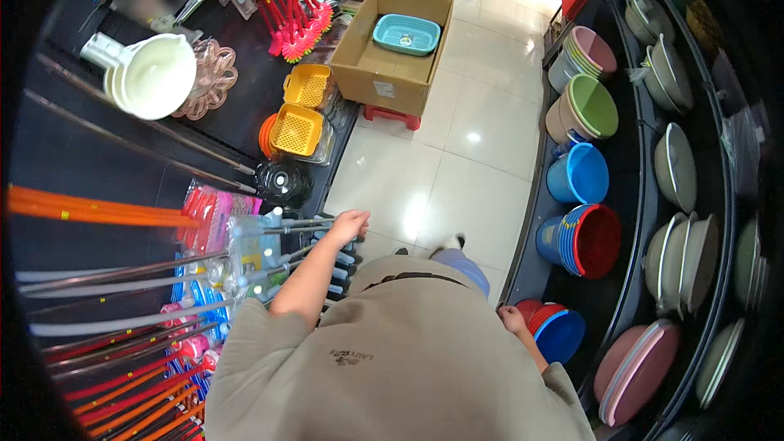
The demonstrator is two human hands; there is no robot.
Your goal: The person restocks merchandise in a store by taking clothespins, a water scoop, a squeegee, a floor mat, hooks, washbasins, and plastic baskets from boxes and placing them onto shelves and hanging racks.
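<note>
My left hand (pixel 350 226) hangs beside the light-blue long-handled tools (pixel 269 229) on the left, its fingers curled in and no object visible in them. Close to the stacked red and blue buckets (pixel 558 329) on the right is my right hand (pixel 513 321), also loosely closed with nothing seen in it. Whether it touches the bucket rim, I cannot tell. Ahead on the floor, a cardboard box (pixel 383 82) rests on a red stool (pixel 392 116). Inside it lies a turquoise plastic basket (pixel 407 34).
Tiled floor (pixel 478 165) runs between two black racks. Several buckets (pixel 577 173) and basins (pixel 680 263) line the right side. Yellow baskets (pixel 298 129), pink brushes (pixel 300 30), white dippers (pixel 159 76) and orange poles (pixel 104 207) fill the left. My shoe (pixel 450 245) shows below.
</note>
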